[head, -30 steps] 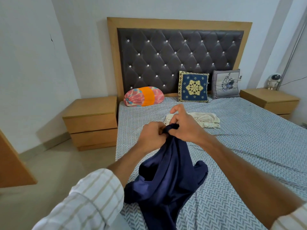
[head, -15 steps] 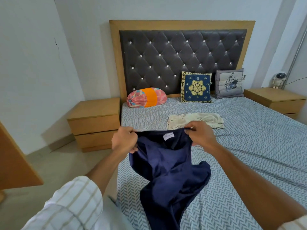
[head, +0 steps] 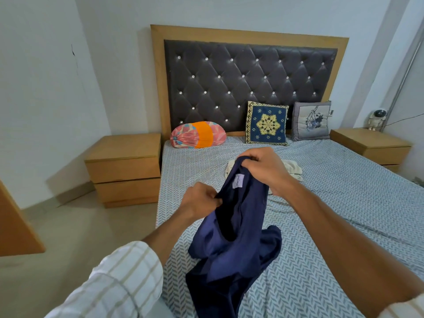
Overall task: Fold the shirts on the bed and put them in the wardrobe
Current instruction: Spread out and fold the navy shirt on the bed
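Right hand (head: 263,171) has risen, left hand (head: 199,200) has dropped, tilting the collar | both pinch navy shirt (head: 231,244) at centre frame | cream shirt (head: 291,169) lies behind on bed (head: 344,203)

Navy blue cotton shirt (head: 238,228) unfolded, held up by collar, white neck label showing, lower half bunched on bed. Cream shirt (head: 291,168) crumpled mid-bed behind it.
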